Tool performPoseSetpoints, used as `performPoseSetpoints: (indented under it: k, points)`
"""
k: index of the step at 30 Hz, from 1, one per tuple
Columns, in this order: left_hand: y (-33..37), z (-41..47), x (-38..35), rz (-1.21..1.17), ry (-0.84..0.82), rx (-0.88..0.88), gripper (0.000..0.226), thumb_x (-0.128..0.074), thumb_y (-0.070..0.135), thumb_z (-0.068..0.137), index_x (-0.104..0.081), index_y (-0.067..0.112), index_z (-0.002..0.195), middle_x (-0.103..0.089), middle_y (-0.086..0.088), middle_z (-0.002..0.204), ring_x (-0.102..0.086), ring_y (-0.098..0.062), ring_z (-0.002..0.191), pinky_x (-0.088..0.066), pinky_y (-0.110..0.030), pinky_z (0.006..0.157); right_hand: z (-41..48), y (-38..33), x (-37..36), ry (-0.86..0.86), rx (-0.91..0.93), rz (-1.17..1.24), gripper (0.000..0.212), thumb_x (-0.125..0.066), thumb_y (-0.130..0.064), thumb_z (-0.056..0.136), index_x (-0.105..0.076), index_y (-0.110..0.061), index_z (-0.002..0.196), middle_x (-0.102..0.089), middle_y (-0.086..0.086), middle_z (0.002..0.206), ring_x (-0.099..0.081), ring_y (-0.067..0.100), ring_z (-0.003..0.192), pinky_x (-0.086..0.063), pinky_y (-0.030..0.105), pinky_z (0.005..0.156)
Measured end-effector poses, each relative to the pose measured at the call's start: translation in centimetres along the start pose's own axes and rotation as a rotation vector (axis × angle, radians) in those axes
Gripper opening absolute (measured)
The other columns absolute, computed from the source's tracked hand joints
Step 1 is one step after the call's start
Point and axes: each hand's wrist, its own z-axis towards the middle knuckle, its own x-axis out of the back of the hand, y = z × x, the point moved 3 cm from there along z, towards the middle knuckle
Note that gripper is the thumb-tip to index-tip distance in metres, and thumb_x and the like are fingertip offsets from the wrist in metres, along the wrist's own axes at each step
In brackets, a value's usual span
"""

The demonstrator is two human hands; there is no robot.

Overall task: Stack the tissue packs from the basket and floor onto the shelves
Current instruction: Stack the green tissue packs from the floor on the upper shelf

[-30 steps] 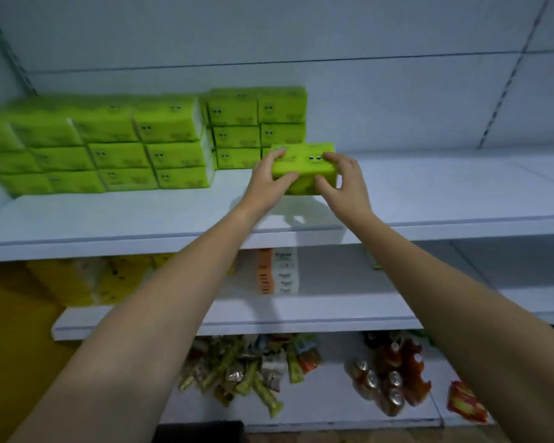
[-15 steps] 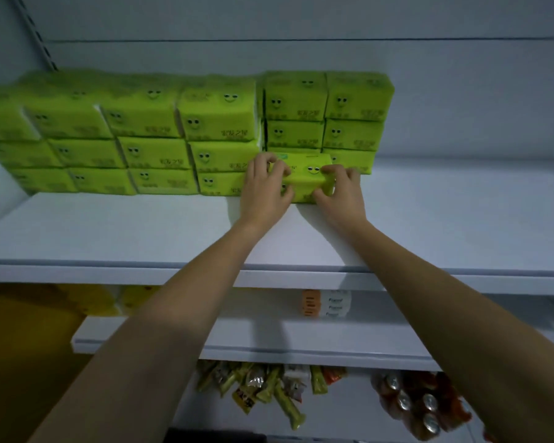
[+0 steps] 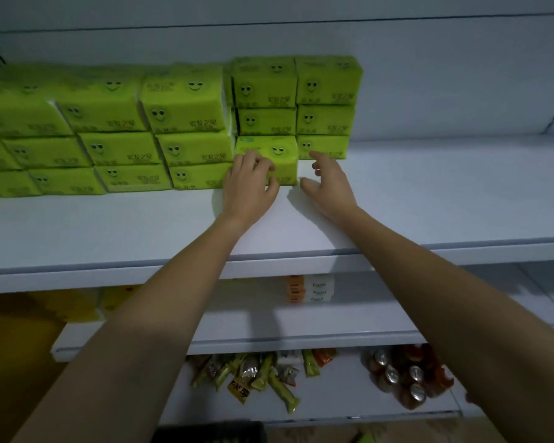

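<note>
Left hand (image 3: 249, 183) grips the bright green plastic-wrapped tissue pack (image 3: 280, 155), fingers curled over its front left corner. Right hand (image 3: 328, 183) is released, fingers spread, just beside the pack's right end. The pack rests on the white upper shelf (image 3: 429, 199), in front of the rear stack of green packs (image 3: 264, 87) (its front looks roughly level with the left row (image 3: 192, 151)). Recommendation: square it against that row and press it flat before letting go.
</note>
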Motion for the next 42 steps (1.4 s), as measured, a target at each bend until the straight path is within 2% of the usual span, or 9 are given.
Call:
performPoseSetpoints:
  k: [3, 6, 11, 18, 25, 34, 38, 40, 42]
  points:
    - [3.9, 0.0, -0.7, -0.039, -0.100, -0.044, 0.037, -0.050, 0.027, 0.091, -0.054, 0.012, 0.125, -0.053, -0.008, 0.123, -0.043, -0.027, 0.118, -0.037, -0.038, 0.093, -2.0, 1.8, 3.2, 0.020, 0.057, -0.154, 0.052, -0.056, -0.018, 0.089, -0.040, -0.007, 0.137, -0.044, 0.016, 0.134, -0.044, 0.030, 0.122, -0.036, 0.036, 0.096]
    - [9.4, -0.4, -1.9, -0.075, -0.196, -0.147, 0.052, -0.045, 0.036, 0.094, -0.036, 0.018, 0.142, -0.042, -0.004, 0.142, -0.035, -0.024, 0.131, -0.030, -0.037, 0.103, -5.4, 4.2, 8.1, 0.082, 0.066, -0.253, 0.051, -0.056, -0.022, 0.088, -0.044, -0.004, 0.134, -0.048, 0.019, 0.132, -0.046, 0.034, 0.121, -0.036, 0.038, 0.098]
    - [21.9, -1.6, -4.2, -0.161, -0.325, -0.354, 0.062, -0.039, 0.043, 0.095, -0.022, 0.015, 0.148, -0.027, -0.007, 0.153, -0.026, -0.023, 0.140, -0.020, -0.036, 0.113, -14.3, 10.1, 17.8, 0.144, 0.046, -0.431, 0.050, -0.051, -0.028, 0.088, -0.049, -0.003, 0.131, -0.047, 0.020, 0.137, -0.046, 0.035, 0.125, -0.033, 0.038, 0.104]
    - [41.8, -11.1, -9.4, -0.222, -0.550, -0.698, 0.059, -0.038, 0.041, 0.097, -0.026, 0.011, 0.146, -0.028, -0.009, 0.153, -0.027, -0.023, 0.140, -0.019, -0.034, 0.113, -31.9, 21.9, 29.0, 0.172, -0.296, -0.543, 0.056, -0.051, -0.035, 0.092, -0.040, -0.006, 0.139, -0.037, 0.014, 0.146, -0.035, 0.028, 0.135, -0.024, 0.037, 0.111]
    - [55.7, -27.7, -16.3, -0.234, -0.848, -0.922, 0.055, -0.034, 0.042, 0.098, -0.029, 0.015, 0.146, -0.033, -0.005, 0.151, -0.031, -0.023, 0.137, -0.029, -0.039, 0.110, -52.4, 30.0, 33.9, 0.222, -0.719, -0.550, 0.056, -0.051, -0.035, 0.092, -0.037, -0.010, 0.141, -0.034, 0.012, 0.148, -0.033, 0.027, 0.136, -0.024, 0.036, 0.111]
    - [64.1, -48.5, -22.5, -0.254, -1.269, -1.154, 0.054, -0.036, 0.036, 0.098, -0.026, 0.013, 0.146, -0.038, -0.014, 0.145, -0.036, -0.030, 0.132, -0.028, -0.038, 0.107, -75.1, 34.4, 29.5, 0.358, -1.418, -0.305, 0.057, -0.053, -0.032, 0.091, -0.037, -0.010, 0.141, -0.032, 0.014, 0.149, -0.031, 0.029, 0.136, -0.023, 0.036, 0.111]
    - [63.0, -57.2, -26.9, -0.250, -1.470, -1.165, 0.055, -0.032, 0.038, 0.098, -0.025, 0.012, 0.147, -0.034, -0.013, 0.148, -0.034, -0.029, 0.134, -0.027, -0.037, 0.106, -83.5, 36.6, 22.9, 0.458, -1.660, -0.153, 0.065, -0.043, -0.047, 0.084, -0.046, -0.005, 0.134, -0.045, 0.018, 0.138, -0.041, 0.032, 0.129, -0.030, 0.039, 0.106]
    - [61.9, -61.8, -29.9, -0.282, -1.518, -1.166, 0.062, -0.024, 0.046, 0.094, -0.028, 0.012, 0.146, -0.036, -0.014, 0.146, -0.039, -0.032, 0.130, -0.033, -0.039, 0.103, -87.9, 38.3, 18.9, 0.473, -1.766, -0.051, 0.057, -0.052, -0.036, 0.089, -0.043, -0.005, 0.136, -0.043, 0.019, 0.139, -0.039, 0.032, 0.131, -0.031, 0.041, 0.108]
    - [60.1, -67.6, -33.4, -0.224, -1.638, -1.178, 0.058, -0.030, 0.040, 0.097, -0.023, 0.013, 0.147, -0.032, -0.016, 0.147, -0.038, -0.033, 0.130, -0.035, -0.039, 0.102, -92.3, 40.6, 14.4, 0.458, -1.836, -0.028, 0.053, -0.056, -0.026, 0.090, -0.042, -0.005, 0.137, -0.043, 0.019, 0.139, -0.040, 0.033, 0.130, -0.032, 0.043, 0.107]
